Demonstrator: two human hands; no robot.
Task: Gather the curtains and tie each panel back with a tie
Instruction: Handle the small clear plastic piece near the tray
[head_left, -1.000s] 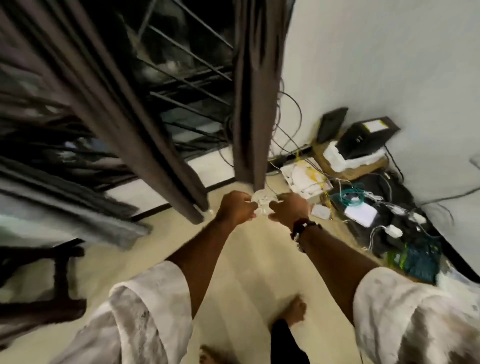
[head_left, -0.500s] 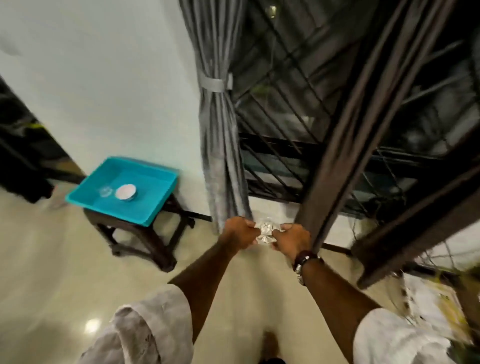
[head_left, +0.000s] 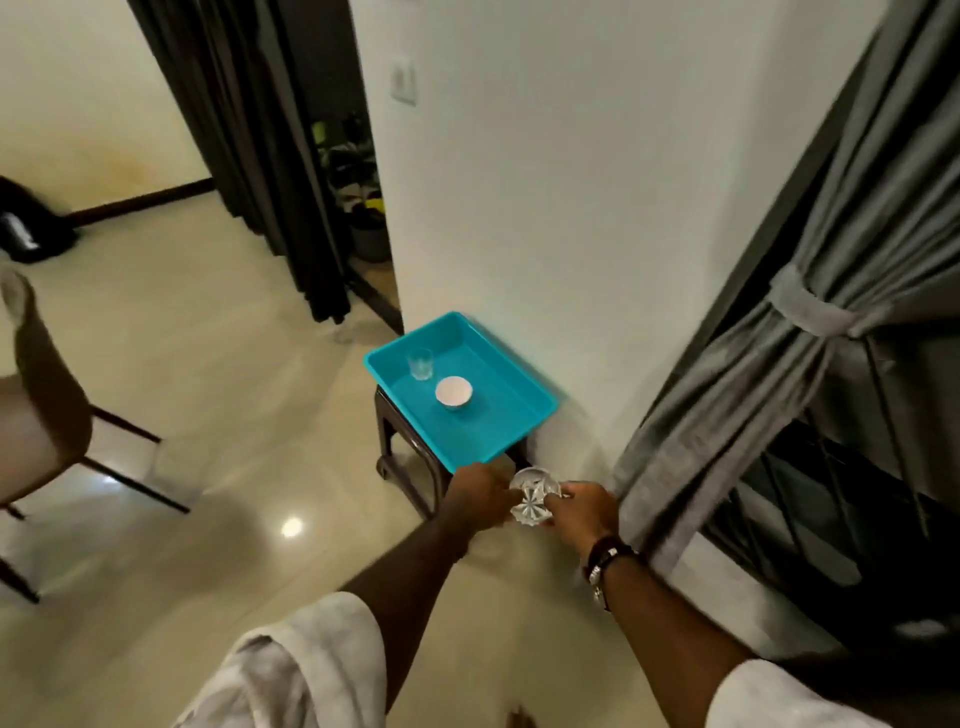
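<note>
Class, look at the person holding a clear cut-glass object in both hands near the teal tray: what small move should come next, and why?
Probably set the glass object down in the teal tray. Both the left hand and right hand grip it, so neither is free, and the tray lies just ahead.

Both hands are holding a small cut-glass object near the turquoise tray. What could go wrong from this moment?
1. The cut-glass object is only pinched between the left hand and the right hand above the hard floor; a slip would likely break it.
2. The turquoise tray overhangs the dark stool, so a bump could tip its small glass and white bowl.
</note>
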